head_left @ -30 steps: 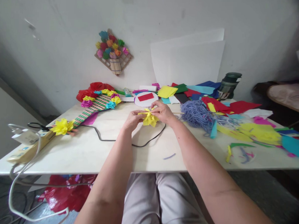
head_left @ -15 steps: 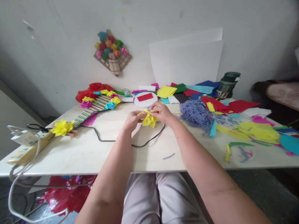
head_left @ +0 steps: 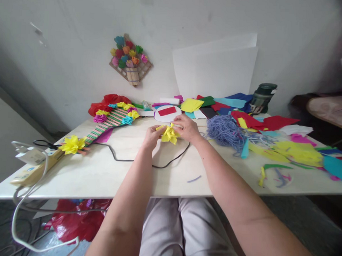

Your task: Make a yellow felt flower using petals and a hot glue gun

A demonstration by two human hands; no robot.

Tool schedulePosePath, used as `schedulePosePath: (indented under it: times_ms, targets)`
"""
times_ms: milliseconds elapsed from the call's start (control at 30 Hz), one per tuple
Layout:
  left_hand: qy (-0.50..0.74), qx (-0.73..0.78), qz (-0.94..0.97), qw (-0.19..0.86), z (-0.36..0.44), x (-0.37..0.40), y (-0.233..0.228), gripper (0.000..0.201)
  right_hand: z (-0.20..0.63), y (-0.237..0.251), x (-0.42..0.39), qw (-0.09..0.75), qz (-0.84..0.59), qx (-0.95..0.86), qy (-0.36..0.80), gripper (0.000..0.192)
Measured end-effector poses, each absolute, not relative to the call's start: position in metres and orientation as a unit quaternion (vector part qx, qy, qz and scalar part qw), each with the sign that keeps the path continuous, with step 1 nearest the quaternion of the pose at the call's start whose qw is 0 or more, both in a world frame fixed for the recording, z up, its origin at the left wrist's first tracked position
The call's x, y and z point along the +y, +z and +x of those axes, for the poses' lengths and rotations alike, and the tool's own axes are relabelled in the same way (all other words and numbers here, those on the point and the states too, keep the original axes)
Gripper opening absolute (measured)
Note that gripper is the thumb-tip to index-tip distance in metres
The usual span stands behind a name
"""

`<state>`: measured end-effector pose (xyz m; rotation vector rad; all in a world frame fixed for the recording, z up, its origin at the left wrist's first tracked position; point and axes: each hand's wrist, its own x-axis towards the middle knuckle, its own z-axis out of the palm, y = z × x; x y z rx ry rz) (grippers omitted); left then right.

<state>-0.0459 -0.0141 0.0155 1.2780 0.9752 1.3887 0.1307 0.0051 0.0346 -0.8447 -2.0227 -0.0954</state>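
Observation:
A yellow paper flower [head_left: 170,135] is held between my two hands above the table. My left hand [head_left: 153,136] pinches its left side, and my right hand [head_left: 185,127] grips petals at its upper right; both sets of fingers are closed. Just beyond lies a white oval piece [head_left: 160,118] bearing a red rectangle [head_left: 167,111]. A black cord [head_left: 169,165] curves across the table below the flower. To the left rests a woven striped guitar-like shape [head_left: 108,125] trimmed with coloured paper flowers, with a larger yellow flower [head_left: 73,144] at its near end.
Right of my hands sits a tangle of purple yarn [head_left: 226,132] among scattered coloured paper [head_left: 297,152]. A dark green jar [head_left: 263,99] stands at the back right. A power strip [head_left: 35,173] with a white cable lies at the left edge. A red bag [head_left: 76,218] is under the table.
My fingers have shifted slightly on the yellow flower, whose petals now stand up a little more in the middle. The whole view has moved slightly; the other things lie as before.

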Motion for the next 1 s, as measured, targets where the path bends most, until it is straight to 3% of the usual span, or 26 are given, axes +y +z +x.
schedulePosePath:
  times_ms: [100,200,433,600,1000]
  targets:
    - [0.594,0.408,0.507,0.472,-0.047,-0.012,0.015,0.042,0.132,0.039,0.0,0.496,-0.359,-0.784,-0.101,0.02]
    - [0.633,0.421,0.472,0.445,-0.049,-0.01,0.015,0.043,0.132,0.042,-0.006,0.47,-0.43,-0.764,-0.099,0.029]
    - [0.704,0.413,0.408,0.41,-0.054,-0.005,0.015,0.047,0.125,0.032,-0.007,0.281,-0.519,-0.805,-0.062,0.022]
    - [0.706,0.429,0.409,0.388,-0.051,-0.006,0.015,0.044,0.116,0.021,-0.005,0.147,-0.545,-0.825,-0.033,0.046]
    - [0.751,0.429,0.346,0.363,-0.056,0.002,0.01,0.042,0.113,0.02,-0.007,0.168,-0.602,-0.779,-0.047,0.032]
